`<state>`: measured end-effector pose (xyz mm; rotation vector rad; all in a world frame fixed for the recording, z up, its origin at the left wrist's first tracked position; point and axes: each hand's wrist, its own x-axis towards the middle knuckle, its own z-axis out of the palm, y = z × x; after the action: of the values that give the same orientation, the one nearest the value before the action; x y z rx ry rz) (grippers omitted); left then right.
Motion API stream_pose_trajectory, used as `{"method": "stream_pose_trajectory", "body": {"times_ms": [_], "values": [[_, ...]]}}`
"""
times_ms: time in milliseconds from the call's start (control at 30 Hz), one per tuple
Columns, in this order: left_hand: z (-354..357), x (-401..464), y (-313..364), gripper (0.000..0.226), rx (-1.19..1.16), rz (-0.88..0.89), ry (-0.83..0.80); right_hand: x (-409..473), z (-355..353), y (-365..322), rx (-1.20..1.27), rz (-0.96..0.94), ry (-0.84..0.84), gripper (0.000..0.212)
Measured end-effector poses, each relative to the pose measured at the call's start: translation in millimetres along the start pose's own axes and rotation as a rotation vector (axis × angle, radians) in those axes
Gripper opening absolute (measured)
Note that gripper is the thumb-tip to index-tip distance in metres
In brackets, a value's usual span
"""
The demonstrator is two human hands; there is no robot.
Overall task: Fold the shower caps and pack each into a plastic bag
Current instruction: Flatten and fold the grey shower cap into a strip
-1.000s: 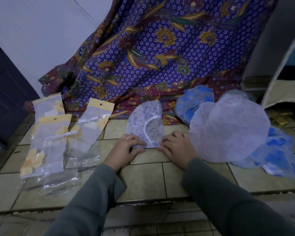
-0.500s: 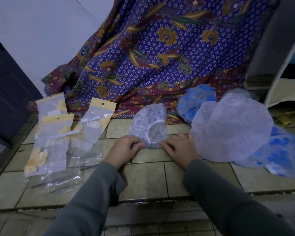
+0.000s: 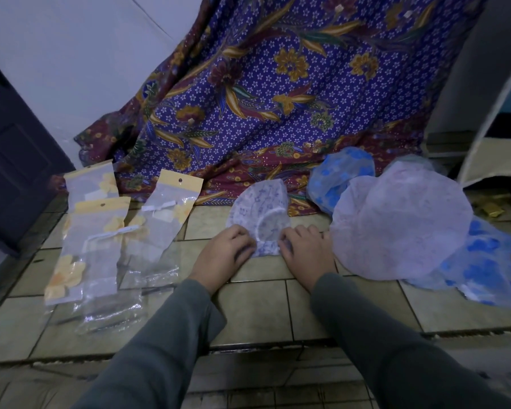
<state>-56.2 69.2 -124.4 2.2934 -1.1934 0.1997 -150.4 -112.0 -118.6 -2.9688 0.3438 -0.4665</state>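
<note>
Hands have crept closer together across the last second: the left hand [image 3: 223, 255] and right hand [image 3: 306, 255] now pinch the near corners of the patterned shower cap [image 3: 260, 212] at the centre of the frame, fingers curled onto its lower edge where it lies on the tiled floor [image 3: 260, 308]. The cap itself looks a little narrower and more gathered than a second ago, its white elastic rim curving through the middle. That suggests the fold is under way but not finished, and this cap has yet to go into a bag.

Plastic bags [image 3: 106, 240] with yellow headers lie at centre left, overlapping one another, well apart from the cap; one would have to be picked up and opened next. At right, a large pale lilac cap [image 3: 401, 222] sits just beside the right hand, over blue-spotted caps [image 3: 490, 267], with another blue one [image 3: 340, 178] behind. These remain unfolded. A batik cloth [image 3: 278, 98] hangs behind everything, its hem touching the cap's far edge. Nothing lies between hands and bags.
</note>
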Motion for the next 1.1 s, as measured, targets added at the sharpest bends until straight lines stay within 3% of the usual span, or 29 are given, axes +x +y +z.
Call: {"method": "stream_pose_trajectory", "body": {"times_ms": [133, 267, 500, 800, 900, 1100], "values": [[4, 3, 1, 0.034, 0.105, 0.058, 0.033, 2, 3, 5, -0.058, -0.104, 0.069, 0.007], [6, -7, 2, 0.035, 0.041, 0.061, -0.006, -3, -1, 5, -0.028, -0.129, 0.08, 0.029], [6, -10, -1, 0.042, -0.046, -0.019, -0.014, -6, -13, 9, 0.017, -0.083, -0.17, 0.034], [2, -13, 1, 0.037, -0.092, 0.006, 0.001, -7, -6, 19, 0.026, -0.139, -0.048, 0.021], [-2, -14, 1, 0.037, -0.102, 0.02, -0.018, -6, -10, 18, 0.026, -0.154, -0.068, 0.039], [-7, -3, 5, 0.023, -0.163, -0.099, -0.037, 7, -21, 12, -0.005, -0.063, -0.188, 0.03]]}}
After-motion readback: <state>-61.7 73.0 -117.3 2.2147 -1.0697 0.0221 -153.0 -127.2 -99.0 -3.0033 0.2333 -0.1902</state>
